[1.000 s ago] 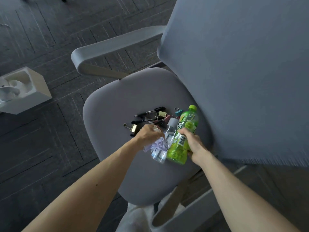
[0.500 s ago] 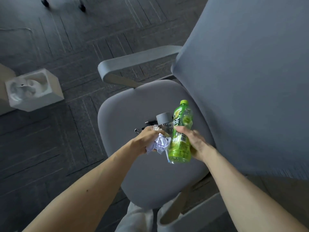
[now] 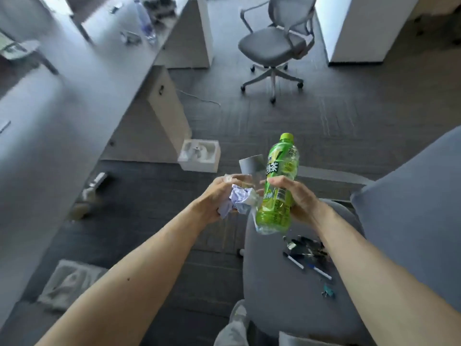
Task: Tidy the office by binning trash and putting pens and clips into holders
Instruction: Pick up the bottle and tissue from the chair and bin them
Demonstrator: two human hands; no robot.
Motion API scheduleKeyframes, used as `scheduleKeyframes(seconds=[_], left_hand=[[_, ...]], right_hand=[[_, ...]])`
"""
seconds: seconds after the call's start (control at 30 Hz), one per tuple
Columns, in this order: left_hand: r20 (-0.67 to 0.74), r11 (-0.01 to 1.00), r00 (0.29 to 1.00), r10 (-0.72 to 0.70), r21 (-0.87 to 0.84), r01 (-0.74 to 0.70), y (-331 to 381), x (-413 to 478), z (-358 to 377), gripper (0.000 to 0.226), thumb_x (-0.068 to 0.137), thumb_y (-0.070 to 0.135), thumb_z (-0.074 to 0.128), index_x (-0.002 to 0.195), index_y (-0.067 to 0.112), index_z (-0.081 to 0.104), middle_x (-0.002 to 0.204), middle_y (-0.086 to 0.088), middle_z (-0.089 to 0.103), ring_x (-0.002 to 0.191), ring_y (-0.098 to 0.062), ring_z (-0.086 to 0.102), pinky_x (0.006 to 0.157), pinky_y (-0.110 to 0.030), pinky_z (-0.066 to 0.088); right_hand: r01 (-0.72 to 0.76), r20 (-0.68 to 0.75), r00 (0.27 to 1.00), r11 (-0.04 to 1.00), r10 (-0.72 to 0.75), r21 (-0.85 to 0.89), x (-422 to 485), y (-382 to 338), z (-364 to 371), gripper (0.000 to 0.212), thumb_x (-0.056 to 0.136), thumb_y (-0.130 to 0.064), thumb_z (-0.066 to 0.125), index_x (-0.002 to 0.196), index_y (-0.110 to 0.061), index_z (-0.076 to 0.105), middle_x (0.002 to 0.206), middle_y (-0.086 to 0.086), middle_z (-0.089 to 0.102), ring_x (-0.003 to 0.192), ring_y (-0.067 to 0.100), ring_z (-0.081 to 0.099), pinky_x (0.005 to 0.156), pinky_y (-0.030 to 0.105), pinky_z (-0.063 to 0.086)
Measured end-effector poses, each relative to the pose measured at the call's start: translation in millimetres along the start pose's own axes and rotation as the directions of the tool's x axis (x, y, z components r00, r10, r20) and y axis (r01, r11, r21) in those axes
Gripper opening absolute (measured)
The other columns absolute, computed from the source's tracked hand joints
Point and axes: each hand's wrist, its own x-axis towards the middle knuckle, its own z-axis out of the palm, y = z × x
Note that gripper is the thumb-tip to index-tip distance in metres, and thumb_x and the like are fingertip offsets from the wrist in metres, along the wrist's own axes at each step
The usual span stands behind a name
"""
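Nearest, a pale trouser leg (image 3: 234, 325) shows at the bottom edge, just left of a grey chair seat (image 3: 274, 303). On the seat lie two pens (image 3: 293, 260), side by side with their white ends pointing toward the front. Just behind them is a dark heap of clips (image 3: 308, 248), blurred together. A teal clip (image 3: 328, 293) lies apart, nearer the front edge. The chair back (image 3: 411, 208) rises at the right.

Both bare forearms reach forward over the seat's left edge. The left hand (image 3: 219, 196) has its fingers curled round a crumpled paper (image 3: 238, 199), clenching it against the palm. The right hand (image 3: 296, 198) grasps a green bottle (image 3: 280, 186) round its middle, thumb across the label, cap up and leaning slightly right. Between the two hands a clear bottle (image 3: 250, 167) with a grey top stands touching the green one. I cannot tell which hand carries it.

On the dark floor at the left lies a white foam tray (image 3: 69, 283). Farther on, a white foam box (image 3: 199, 156) sits by the foot of a long white desk (image 3: 62, 108). Far down the desk stands a water bottle (image 3: 146, 23). Well beyond, a second chair (image 3: 272, 43) on castors stands beside a white panel (image 3: 361, 28).
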Motion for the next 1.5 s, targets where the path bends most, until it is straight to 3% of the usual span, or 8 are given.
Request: scheduleKeyframes(seconds=[0.2, 0.33, 0.73, 0.97, 1.07, 1.17, 1.3, 1.5], left_hand=[[-0.357, 0.965, 0.912, 0.204, -0.084, -0.249, 50.0, -175.8, -76.7, 0.050, 0.071, 0.007, 0.065, 0.121, 0.000, 0.061, 0.103, -0.018, 0.072, 0.084, -0.025, 0.071, 0.065, -0.032, 0.058], [-0.588, 0.912, 0.747, 0.311, -0.038, -0.409, 54.6, -302.3, -127.7, 0.020, 0.084, -0.001, 0.061, 0.100, 0.009, 0.071, 0.099, -0.016, 0.072, 0.083, -0.024, 0.069, 0.067, -0.034, 0.058], [-0.966, 0.647, -0.003, 0.257, 0.175, -0.742, -68.7, -694.1, -212.3, 0.007, 0.067, 0.012, 0.057, 0.064, 0.019, 0.057, 0.056, -0.001, 0.055, 0.049, -0.013, 0.053, 0.045, -0.021, 0.039], [-0.856, 0.621, -0.511, -0.078, 0.359, -0.697, -201.3, -904.0, -238.5, 0.011, 0.083, 0.011, 0.070, 0.074, 0.017, 0.067, 0.063, -0.002, 0.067, 0.055, -0.018, 0.063, 0.047, -0.024, 0.046], [-0.732, 0.697, -0.666, -0.143, 0.403, -0.593, -252.7, -979.9, -249.1, 0.018, 0.080, 0.038, 0.075, 0.073, 0.022, 0.073, 0.070, 0.003, 0.072, 0.071, -0.019, 0.070, 0.064, -0.029, 0.055], [-0.726, 0.835, -0.682, -0.087, 0.320, -0.448, -271.5, -1003.4, -240.8, 0.019, 0.062, 0.054, 0.065, 0.064, 0.038, 0.073, 0.071, 0.008, 0.071, 0.081, -0.018, 0.071, 0.078, -0.033, 0.055], [-0.594, 0.780, -0.779, -0.203, 0.382, -0.495, -354.1, -1108.0, -231.0, 0.019, 0.075, 0.023, 0.067, 0.059, 0.029, 0.074, 0.061, 0.006, 0.068, 0.065, -0.013, 0.062, 0.068, -0.030, 0.050], [-0.583, 0.820, -0.768, -0.264, 0.284, -0.497, -428.4, -1195.1, -233.5, 0.038, 0.074, 0.042, 0.080, 0.097, 0.011, 0.075, 0.088, -0.009, 0.076, 0.074, -0.014, 0.069, 0.067, -0.025, 0.053]], right_hand=[[0.046, 0.351, 0.936, 0.996, -0.015, -0.079, -34.7, -39.2, 165.2, 0.075, 0.060, -0.034, 0.077, 0.125, -0.004, 0.055, 0.110, 0.020, 0.065, 0.095, 0.031, 0.065, 0.087, 0.043, 0.055], [0.077, 0.537, 0.844, 0.985, 0.017, -0.152, -67.9, -35.2, 288.6, 0.070, 0.071, -0.030, 0.072, 0.130, 0.001, 0.052, 0.111, 0.022, 0.065, 0.100, 0.033, 0.063, 0.101, 0.053, 0.048], [0.117, 0.857, 0.394, 0.907, 0.332, -0.405, -255.1, 126.6, 642.6, 0.073, 0.060, -0.034, 0.078, 0.123, -0.007, 0.053, 0.090, 0.011, 0.065, 0.079, 0.025, 0.066, 0.082, 0.041, 0.055], [0.169, 0.834, 0.094, 0.817, 0.544, -0.551, -420.0, 295.4, 796.6, 0.057, 0.073, -0.034, 0.071, 0.122, -0.010, 0.055, 0.096, 0.011, 0.070, 0.089, 0.030, 0.068, 0.095, 0.052, 0.051], [0.194, 0.779, -0.015, 0.766, 0.627, -0.613, -483.2, 359.1, 842.6, 0.039, 0.082, -0.033, 0.065, 0.115, -0.013, 0.059, 0.093, 0.011, 0.074, 0.087, 0.029, 0.070, 0.100, 0.053, 0.048], [0.204, 0.769, -0.045, 0.759, 0.638, -0.618, -495.0, 388.4, 859.5, 0.043, 0.082, -0.034, 0.065, 0.119, -0.013, 0.059, 0.096, 0.011, 0.074, 0.086, 0.029, 0.071, 0.095, 0.051, 0.052], [0.343, 0.661, -0.142, 0.663, 0.737, -0.665, -596.7, 501.2, 923.2, 0.046, 0.080, -0.036, 0.066, 0.120, -0.014, 0.058, 0.102, 0.011, 0.074, 0.087, 0.029, 0.072, 0.081, 0.043, 0.057], [0.422, 0.590, -0.220, 0.621, 0.777, -0.660, -669.1, 599.9, 982.5, 0.053, 0.078, -0.041, 0.069, 0.122, -0.013, 0.060, 0.111, 0.014, 0.073, 0.101, 0.034, 0.070, 0.098, 0.052, 0.051]])
